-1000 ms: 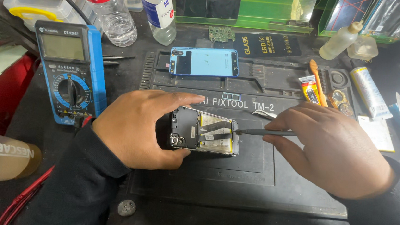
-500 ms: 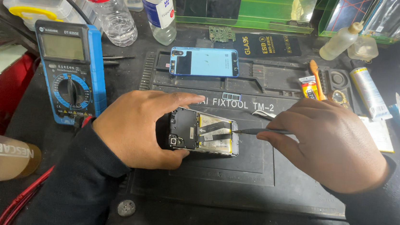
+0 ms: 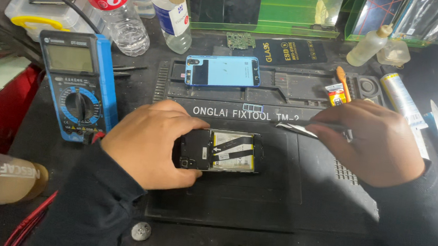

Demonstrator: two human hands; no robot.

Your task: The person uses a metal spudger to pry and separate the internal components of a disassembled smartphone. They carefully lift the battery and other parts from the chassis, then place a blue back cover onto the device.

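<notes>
The black repair mat fills the middle of the bench, and the opened phone lies flat near its centre, back cover off, battery and a flex ribbon exposed. The left hand rests on the phone's left end, fingers curled over its edge and pinning it to the mat. The right hand is closed around metal tweezers, whose tips hang above the mat just right of the phone, not touching it. This looks like a pause in the internal work; the next move would call for bringing the tips down precisely onto 1 small part while the phone is kept from sliding.

To the left lies a blue multimeter with a round dial. Behind it stand 2 clear bottles, 1 with a red label, 1 with a white-and-blue label. A blue phone back panel lies in the mat's upper tray, a small yellow-and-red packet to its right.
</notes>
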